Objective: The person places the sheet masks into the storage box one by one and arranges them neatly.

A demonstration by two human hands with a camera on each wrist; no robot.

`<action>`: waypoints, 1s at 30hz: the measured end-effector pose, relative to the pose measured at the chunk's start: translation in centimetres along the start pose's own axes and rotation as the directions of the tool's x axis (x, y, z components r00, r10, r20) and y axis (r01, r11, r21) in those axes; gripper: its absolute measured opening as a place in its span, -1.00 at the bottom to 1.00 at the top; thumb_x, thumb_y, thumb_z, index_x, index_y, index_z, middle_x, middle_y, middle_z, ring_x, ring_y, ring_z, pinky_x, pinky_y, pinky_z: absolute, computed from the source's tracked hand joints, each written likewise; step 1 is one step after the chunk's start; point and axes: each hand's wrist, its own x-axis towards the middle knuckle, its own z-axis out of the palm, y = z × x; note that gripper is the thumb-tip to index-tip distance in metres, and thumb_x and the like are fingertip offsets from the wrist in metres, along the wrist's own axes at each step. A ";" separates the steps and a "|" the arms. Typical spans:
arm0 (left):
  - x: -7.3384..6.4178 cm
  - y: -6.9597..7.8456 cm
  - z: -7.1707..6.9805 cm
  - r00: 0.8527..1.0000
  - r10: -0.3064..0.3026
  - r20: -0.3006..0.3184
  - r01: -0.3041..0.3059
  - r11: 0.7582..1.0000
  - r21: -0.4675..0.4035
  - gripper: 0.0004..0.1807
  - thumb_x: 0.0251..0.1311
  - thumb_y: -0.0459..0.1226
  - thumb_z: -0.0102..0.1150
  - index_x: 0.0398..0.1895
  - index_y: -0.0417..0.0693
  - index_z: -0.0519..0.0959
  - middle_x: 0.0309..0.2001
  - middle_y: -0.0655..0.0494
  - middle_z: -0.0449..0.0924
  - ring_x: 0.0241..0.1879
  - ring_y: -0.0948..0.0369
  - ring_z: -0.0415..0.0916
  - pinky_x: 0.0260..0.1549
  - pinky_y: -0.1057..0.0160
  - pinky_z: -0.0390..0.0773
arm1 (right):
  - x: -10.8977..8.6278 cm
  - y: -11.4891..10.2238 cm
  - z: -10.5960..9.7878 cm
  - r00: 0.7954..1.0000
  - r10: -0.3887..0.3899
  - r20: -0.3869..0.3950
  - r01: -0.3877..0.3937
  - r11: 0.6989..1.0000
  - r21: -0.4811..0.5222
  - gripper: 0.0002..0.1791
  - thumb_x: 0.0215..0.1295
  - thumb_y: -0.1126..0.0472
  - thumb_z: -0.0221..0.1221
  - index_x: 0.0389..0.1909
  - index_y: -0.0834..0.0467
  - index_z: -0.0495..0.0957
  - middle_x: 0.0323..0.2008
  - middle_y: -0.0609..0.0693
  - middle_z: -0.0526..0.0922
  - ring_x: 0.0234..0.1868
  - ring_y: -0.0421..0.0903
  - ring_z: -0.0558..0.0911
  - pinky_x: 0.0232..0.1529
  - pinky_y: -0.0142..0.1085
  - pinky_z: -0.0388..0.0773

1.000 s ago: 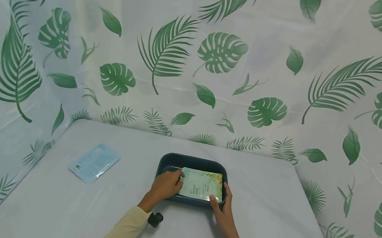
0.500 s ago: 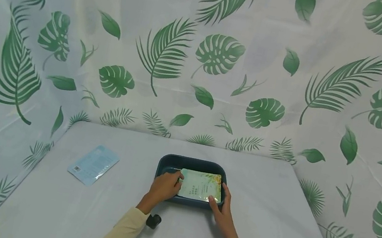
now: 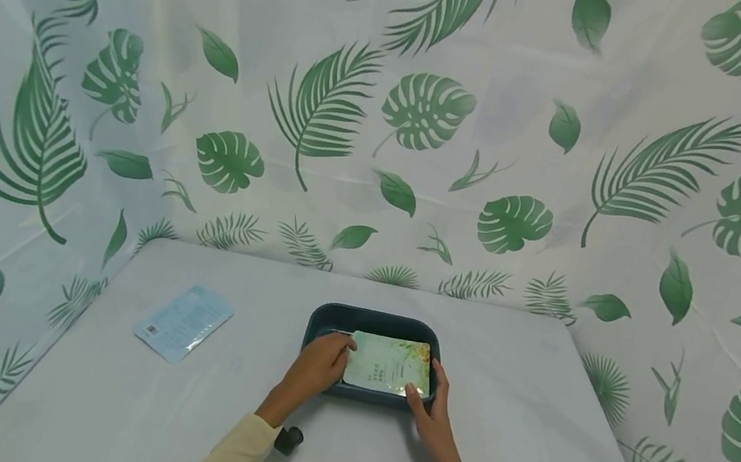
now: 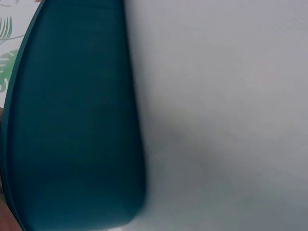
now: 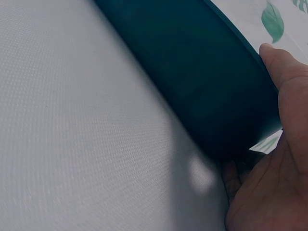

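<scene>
A dark teal tray point(image 3: 378, 319) stands on the table, holding a flat, light green packet point(image 3: 385, 364) with leaf and orange flower print. My left hand point(image 3: 317, 365) reaches over the tray's left front side, its curled fingers at the packet's left edge. My right hand point(image 3: 437, 422) holds the tray's right front corner, thumb over the front rim and fingers along the right side. From the right wrist, the hand point(image 5: 284, 130) shows around the end of the tray wall point(image 5: 192, 72). The left wrist view has mostly the tray's outer wall point(image 4: 72, 120); that hand's fingers are hidden there.
A light blue packet point(image 3: 184, 322) lies flat on the white table point(image 3: 224, 403), left of the tray. Behind and at both sides hangs a white curtain point(image 3: 432, 217) with green leaf print.
My left hand and forearm have shifted slightly left and back at the packet's edge. The right hand keeps its place on the tray. The head view has tilted a little.
</scene>
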 end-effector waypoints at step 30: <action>-7.0 -13.1 -11.0 0.620 -0.658 -0.427 0.602 0.748 -0.278 -0.73 0.08 -0.53 0.00 -0.15 -0.44 0.58 -0.08 -0.50 0.46 0.02 -0.35 0.30 0.01 -0.22 0.22 | 0.0 0.3 -0.2 1.000 0.005 0.005 -0.005 1.000 -0.001 -0.16 0.44 -0.10 0.05 0.54 -0.12 -0.24 0.56 0.21 -0.28 0.55 0.27 -0.26 0.40 0.33 -0.23</action>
